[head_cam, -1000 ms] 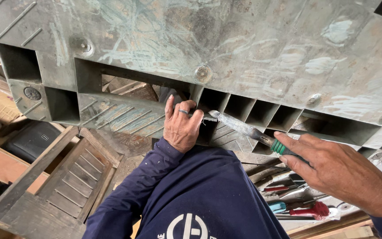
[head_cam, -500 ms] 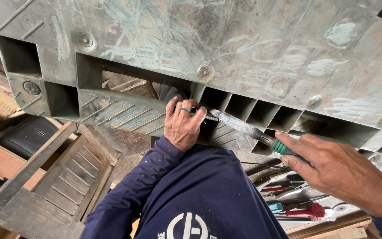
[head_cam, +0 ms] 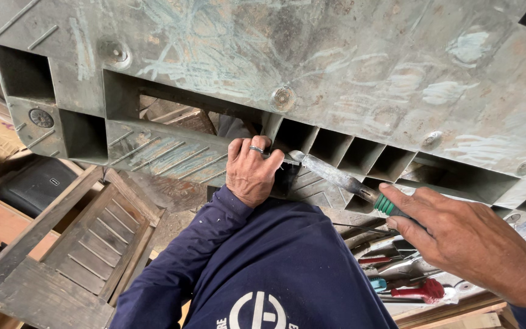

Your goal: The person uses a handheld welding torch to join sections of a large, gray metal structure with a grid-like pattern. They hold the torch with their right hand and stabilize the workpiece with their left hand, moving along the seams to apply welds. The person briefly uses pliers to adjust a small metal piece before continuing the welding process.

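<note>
Scratched grey-green metal slab [head_cam: 348, 67] spans the cluttered workshop, left hand [head_cam: 251, 173] gripping its ribbed lower edge, right hand [head_cam: 464, 237] clenched on a green-handled screwdriver [head_cam: 342, 180] beneath it.

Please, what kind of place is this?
Probably a repair workshop. A worn grey-green moulded panel is being worked with a green-handled tool, loose hand tools lie below, and old wooden shutters lean nearby.
</note>
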